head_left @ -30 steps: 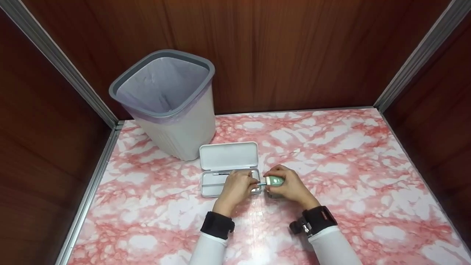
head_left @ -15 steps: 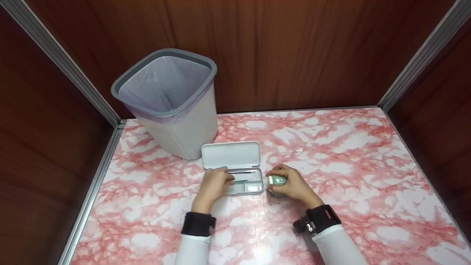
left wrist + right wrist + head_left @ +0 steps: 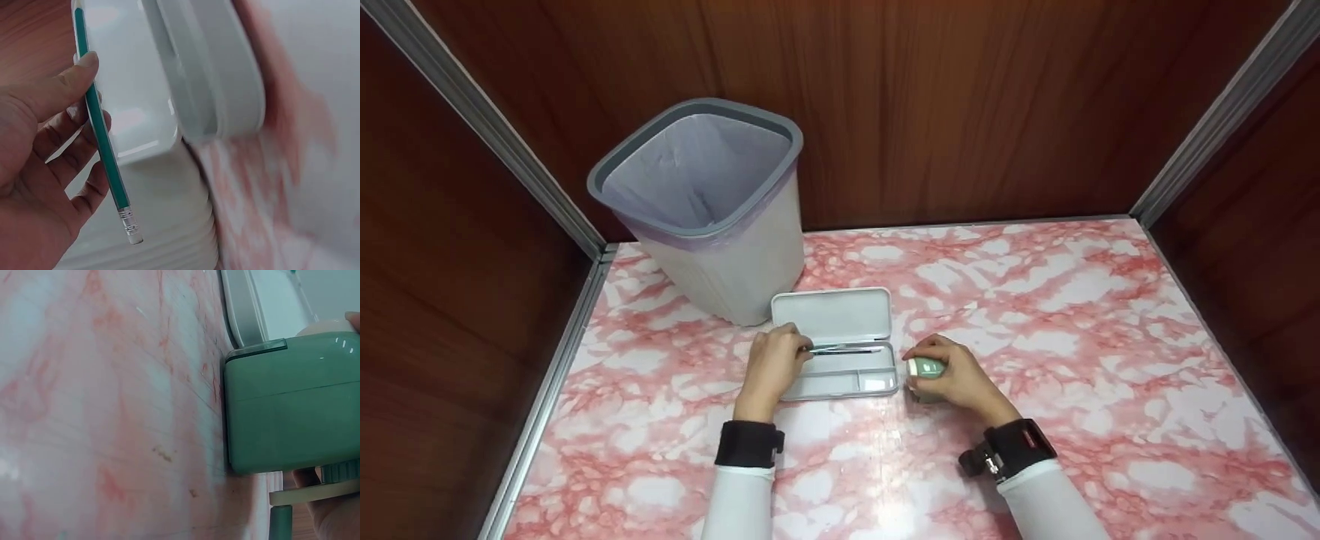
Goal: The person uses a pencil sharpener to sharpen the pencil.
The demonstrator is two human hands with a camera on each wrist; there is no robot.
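My left hand [image 3: 771, 369] pinches a green pencil [image 3: 101, 125] between thumb and fingers, its white eraser end pointing down in the left wrist view and its sharpened tip up. The hand is at the left end of an open white pencil case [image 3: 829, 386], with the pencil over the case's back compartment. A dark slim pen or pencil [image 3: 851, 352] lies in that compartment. My right hand [image 3: 960, 379] grips a green crank pencil sharpener [image 3: 292, 405] on the table, just right of the case. The sharpener's crank arm [image 3: 315, 493] shows beside the fingers in the right wrist view.
Behind the case to the left stands a tall bin [image 3: 720, 277] with a grey rim and a purple-tinted liner. Dark wooden panels [image 3: 960, 112] enclose the red-and-white marbled table [image 3: 1072, 337] at the back and sides. A white block sits in the case's front right compartment.
The pencil has come out of the sharpener's mouth. My left hand has carried it leftward to the case's left end and slightly back. My right hand keeps its grip on the sharpener.
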